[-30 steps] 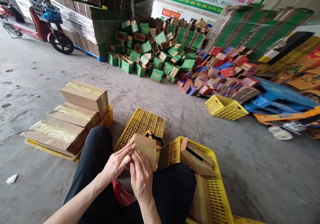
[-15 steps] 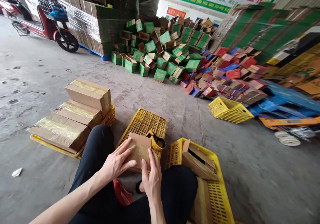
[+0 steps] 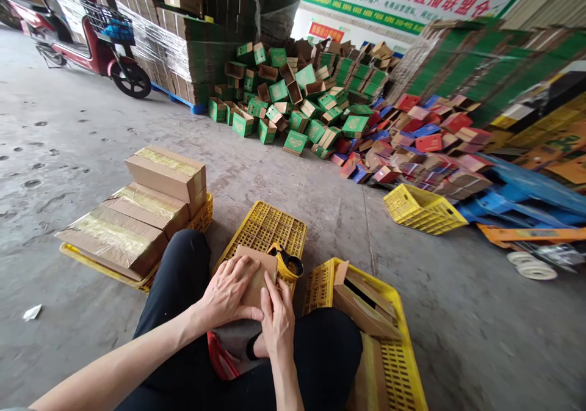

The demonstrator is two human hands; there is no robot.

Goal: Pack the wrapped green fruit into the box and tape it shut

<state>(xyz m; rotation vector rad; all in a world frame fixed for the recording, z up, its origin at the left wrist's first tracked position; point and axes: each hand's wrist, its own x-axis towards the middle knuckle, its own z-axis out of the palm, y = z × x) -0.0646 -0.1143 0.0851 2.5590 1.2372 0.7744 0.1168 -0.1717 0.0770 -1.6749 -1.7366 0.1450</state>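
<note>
A small brown cardboard box (image 3: 257, 283) with tape on its top face rests in front of me at the near end of an upturned yellow crate (image 3: 270, 228). My left hand (image 3: 231, 292) lies over the box's left part, fingers stretched across the top and thumb pointing right along the near edge. Flat against its right side and top edge lies my right hand (image 3: 278, 316), fingers extended. Just beyond the box, a yellow-and-black tape dispenser (image 3: 287, 262) sits on the crate. The hands cover much of the box's near side.
Taped cartons (image 3: 114, 240) fill a yellow crate at left. At right, another yellow crate (image 3: 407, 319) holds an open-flapped carton (image 3: 366, 304). Farther off are a tilted yellow crate (image 3: 423, 209), a pile of green boxes (image 3: 293, 105), red boxes (image 3: 425, 142) and a scooter (image 3: 86, 47).
The box has been lowered from a tilted pose, its top now facing up. My left hand has moved further over the top, and my right hand has shifted to the box's right side.
</note>
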